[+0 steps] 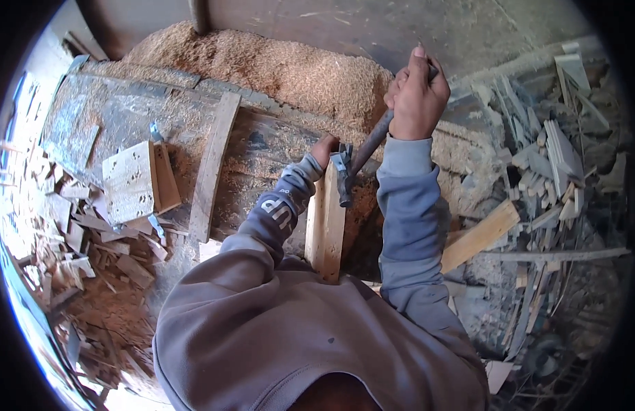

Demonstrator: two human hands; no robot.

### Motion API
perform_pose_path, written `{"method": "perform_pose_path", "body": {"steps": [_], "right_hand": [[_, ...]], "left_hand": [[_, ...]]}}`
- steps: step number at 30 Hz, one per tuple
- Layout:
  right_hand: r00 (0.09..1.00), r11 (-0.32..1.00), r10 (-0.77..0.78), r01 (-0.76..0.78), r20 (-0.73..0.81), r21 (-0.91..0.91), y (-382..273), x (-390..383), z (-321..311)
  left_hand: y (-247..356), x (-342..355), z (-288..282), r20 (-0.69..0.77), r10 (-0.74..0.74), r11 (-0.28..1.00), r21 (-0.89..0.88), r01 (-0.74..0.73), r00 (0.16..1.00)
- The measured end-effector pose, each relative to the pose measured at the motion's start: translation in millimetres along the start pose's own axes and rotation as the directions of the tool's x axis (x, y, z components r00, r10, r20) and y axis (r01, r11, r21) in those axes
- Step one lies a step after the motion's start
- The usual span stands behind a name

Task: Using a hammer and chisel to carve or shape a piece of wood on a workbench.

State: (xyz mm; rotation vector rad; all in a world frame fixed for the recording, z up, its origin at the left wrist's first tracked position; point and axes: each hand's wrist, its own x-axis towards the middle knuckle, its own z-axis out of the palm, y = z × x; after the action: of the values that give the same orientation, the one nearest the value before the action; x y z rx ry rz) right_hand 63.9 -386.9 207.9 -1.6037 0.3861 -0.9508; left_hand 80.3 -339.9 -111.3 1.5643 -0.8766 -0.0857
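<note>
My right hand (419, 99) is closed round the dark handle of a hammer (372, 144), with the thumb pointing away from me along the grip. The hammer's metal head (344, 175) hangs just over the far end of a pale wooden block (325, 226); whether the two touch, I cannot tell. My left hand (324, 148) is at the far end of that block, beside the hammer head. Only a small part of it shows past the sleeve, and its fingers are hidden. The near end of the block lies against the front of my sweatshirt.
A worn workbench (262, 147) carries a loose plank (214, 168) and a boxy wooden piece (132, 179). Behind it rises a heap of wood shavings (276, 65). Scrap wood (77, 226) litters the left, more offcuts (550, 178) the right, near a yellowish board (480, 236).
</note>
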Motion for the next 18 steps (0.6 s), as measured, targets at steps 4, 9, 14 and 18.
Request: {"method": "perform_pose_path", "body": {"steps": [4, 9, 14, 18], "right_hand": [[0.992, 0.993, -0.092, 0.084, -0.088, -0.087, -10, -13, -10], [0.99, 0.983, 0.006, 0.02, -0.141, 0.182, -33, -44, -18], [0.994, 0.994, -0.106, 0.107, -0.029, 0.014, -17, -35, -1], [0.953, 0.932, 0.205, -0.259, 0.223, 0.252, -4, 8, -19]], "left_hand": [[2, -5, 5, -0.018, 0.079, 0.997, 0.005, -0.079, 0.997], [-9, -8, 10, 0.1, -0.202, 0.843, -0.489, 0.225, 0.974], [-37, -11, 7, 0.043, -0.106, 0.986, -0.127, 0.111, 0.993], [-23, -10, 12, 0.246, -0.469, 0.587, -0.631, 0.508, 0.848]]}}
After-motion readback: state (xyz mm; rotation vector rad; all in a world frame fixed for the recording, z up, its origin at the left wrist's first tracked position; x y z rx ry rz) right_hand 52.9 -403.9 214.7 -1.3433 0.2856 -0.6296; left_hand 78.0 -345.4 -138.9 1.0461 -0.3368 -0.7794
